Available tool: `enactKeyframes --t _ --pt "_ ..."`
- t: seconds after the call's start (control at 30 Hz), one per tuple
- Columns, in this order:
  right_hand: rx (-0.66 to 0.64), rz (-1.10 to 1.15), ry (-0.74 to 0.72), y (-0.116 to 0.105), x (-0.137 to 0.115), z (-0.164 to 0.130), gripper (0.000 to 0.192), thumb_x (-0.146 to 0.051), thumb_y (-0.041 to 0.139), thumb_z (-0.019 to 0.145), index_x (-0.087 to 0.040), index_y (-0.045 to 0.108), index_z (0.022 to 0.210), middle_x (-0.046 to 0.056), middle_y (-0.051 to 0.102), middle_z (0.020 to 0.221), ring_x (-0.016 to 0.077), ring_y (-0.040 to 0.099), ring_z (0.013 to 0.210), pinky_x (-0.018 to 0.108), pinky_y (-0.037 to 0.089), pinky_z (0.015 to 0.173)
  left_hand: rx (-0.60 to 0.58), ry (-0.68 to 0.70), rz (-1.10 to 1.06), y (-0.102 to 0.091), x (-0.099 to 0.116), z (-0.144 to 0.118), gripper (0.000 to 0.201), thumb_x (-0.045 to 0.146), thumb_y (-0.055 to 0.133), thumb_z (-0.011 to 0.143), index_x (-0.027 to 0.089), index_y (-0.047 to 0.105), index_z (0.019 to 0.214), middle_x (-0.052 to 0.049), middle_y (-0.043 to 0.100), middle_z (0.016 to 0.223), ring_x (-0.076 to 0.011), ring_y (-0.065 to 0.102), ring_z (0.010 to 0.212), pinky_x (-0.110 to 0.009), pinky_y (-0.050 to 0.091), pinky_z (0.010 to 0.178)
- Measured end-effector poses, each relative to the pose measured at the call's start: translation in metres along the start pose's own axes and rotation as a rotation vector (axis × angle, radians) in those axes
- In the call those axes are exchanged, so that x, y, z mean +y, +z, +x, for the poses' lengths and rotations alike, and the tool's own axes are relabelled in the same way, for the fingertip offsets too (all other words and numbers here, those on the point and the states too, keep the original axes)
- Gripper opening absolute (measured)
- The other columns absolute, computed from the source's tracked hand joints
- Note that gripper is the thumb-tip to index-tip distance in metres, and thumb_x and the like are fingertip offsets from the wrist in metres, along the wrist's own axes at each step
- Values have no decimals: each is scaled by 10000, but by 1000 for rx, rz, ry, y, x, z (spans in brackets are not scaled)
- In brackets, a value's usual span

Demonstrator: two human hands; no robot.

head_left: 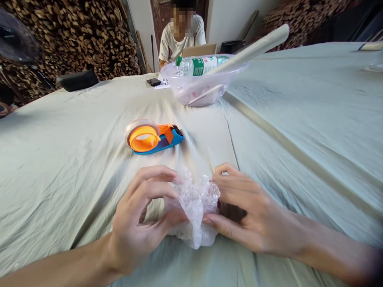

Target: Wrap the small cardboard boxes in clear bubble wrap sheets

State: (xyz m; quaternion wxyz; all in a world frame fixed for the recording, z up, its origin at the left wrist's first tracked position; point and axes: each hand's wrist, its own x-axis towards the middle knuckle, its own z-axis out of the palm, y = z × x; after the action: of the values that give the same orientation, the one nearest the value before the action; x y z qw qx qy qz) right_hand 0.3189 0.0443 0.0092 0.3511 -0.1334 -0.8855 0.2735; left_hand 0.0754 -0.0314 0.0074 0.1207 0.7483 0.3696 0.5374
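Note:
A crumpled bundle of bubble wrap [196, 211] lies on the cloth-covered table close in front of me. What it wraps, if anything, is hidden. My left hand [143, 215] grips the bundle from the left, thumb at the front and curled fingers at its upper side. From the right, my right hand [254, 211] pinches it, the thumb at the front and the fingers behind. A loose flap of the wrap hangs down between the two thumbs. Beyond the hands, a tape dispenser [170, 137] in orange and blue, loaded with a roll of clear tape, rests on its side.
A translucent basin [197, 89] farther back holds a green-labelled plastic bottle [202, 65] and a long pale roll [254, 48]. Near it are a phone [153, 82] and a black case [77, 81]. Someone sits across the table [299, 119]. Stacked firewood [74, 36] stands behind.

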Motion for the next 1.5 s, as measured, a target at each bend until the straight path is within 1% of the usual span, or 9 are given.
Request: enactKeyframes --t 0.1,0.27,0.4,0.57,0.73,0.8,1.03,1.3,1.5 --pt "29 -15 -2 1 0 0 306 -291 699 1108 -185 574 849 -82 535 738 86 447 666 337 398 846 -91 87 215 -6 3 -1 21 193 697 1101 179 710 1111 -61 670 1320 -85 702 1237 -158 594 1148" --pt "20 21 131 1 -3 0 286 -292 697 1100 -173 619 851 -61 599 754 91 492 684 354 410 871 -256 120 242 -9 -1 -6 435 442 576 1165 110 616 1444 -148 731 1363 -151 742 1293 -188 633 1139" --pt "22 -5 195 2 -9 2 322 -325 749 1052 -168 624 800 -47 601 732 109 500 679 378 381 842 -263 161 224 -9 -1 -9 728 371 621 1152 174 300 1775 -112 742 1491 -184 707 1446 -268 619 1239" --pt "52 -17 211 0 -3 0 452 -506 851 999 -173 604 818 -62 595 731 104 476 650 388 348 843 -347 276 419 -12 2 -3 441 334 562 1170 100 609 1541 -138 738 1435 -173 575 1587 -229 531 1306" --pt "108 227 358 -14 0 1 547 -615 438 1193 -194 687 946 10 686 868 164 583 793 383 408 806 -404 229 448 -13 -2 -1 440 256 498 1173 83 565 1572 -203 538 1653 -218 483 1658 -322 518 1333" --pt "204 374 424 -17 -1 2 453 -534 463 1190 -206 728 1024 19 724 923 169 613 853 357 447 771 -380 247 531 -13 -2 -1 447 226 506 1161 126 576 1591 -188 457 1716 -274 398 1701 -418 469 1365" --pt "396 487 522 -15 1 6 189 -253 614 1048 -193 678 1215 36 758 1161 116 694 801 303 566 794 -443 332 524 -14 -2 8 473 9 477 1069 127 599 1511 -97 738 1473 -191 628 1441 -332 469 1215" --pt "487 427 435 -14 -4 10 249 -204 663 1079 -231 586 1313 53 639 1448 98 801 862 296 668 881 -422 436 667 -23 -13 8 481 -25 535 1086 156 648 1516 -98 649 1648 -228 448 1658 -362 315 1356" --pt "561 488 445 -15 -2 10 263 -278 780 1058 -250 642 1279 32 704 1396 127 825 892 303 675 907 -515 391 492 -23 -13 15 472 -32 432 1090 91 626 1502 -118 697 1583 -197 556 1593 -349 439 1337"
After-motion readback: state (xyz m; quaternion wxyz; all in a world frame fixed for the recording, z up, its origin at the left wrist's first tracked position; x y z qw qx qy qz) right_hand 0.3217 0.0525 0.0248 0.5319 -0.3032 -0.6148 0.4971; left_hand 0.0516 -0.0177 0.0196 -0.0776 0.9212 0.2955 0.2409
